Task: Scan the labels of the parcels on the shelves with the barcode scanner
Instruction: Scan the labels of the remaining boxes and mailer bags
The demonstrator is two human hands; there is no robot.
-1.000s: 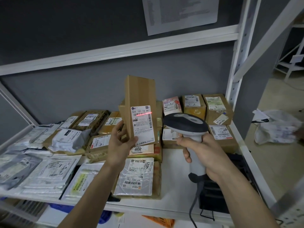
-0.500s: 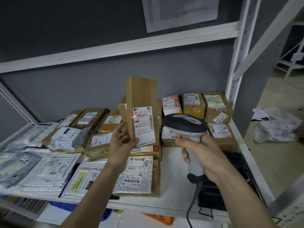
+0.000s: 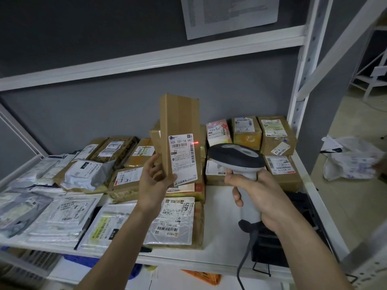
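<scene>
Presently, in the head view, the step in hand is the scan of a single parcel. The left hand [image 3: 154, 185] holds a tall cardboard parcel [image 3: 179, 130] upright above the shelf [image 3: 222, 243], its thumb and fingers clamped on the parcel's lower end, with the white label [image 3: 182, 159] facing the camera. The right hand [image 3: 258, 197] is just right of that parcel, its fingers wrapped round the handle of the barcode scanner [image 3: 235, 158], whose dark head points toward the label. A red scan mark [image 3: 195, 142] lies at the label's upper right edge, beside the horizontal barcode rather than across it.

Behind and to both sides of the held parcel, further boxes and grey mailer bags [image 3: 67, 214] lie on the shelf, labels mostly upward. A taped box [image 3: 276, 135] stands to the right of the held parcel, against the wall.

Judgement: the read does not look complete. The next move calls for bringing the beam leftward to span the full barcode, holding both hands steady. The parcel should then go back on the shelf and another be taken up.
</scene>
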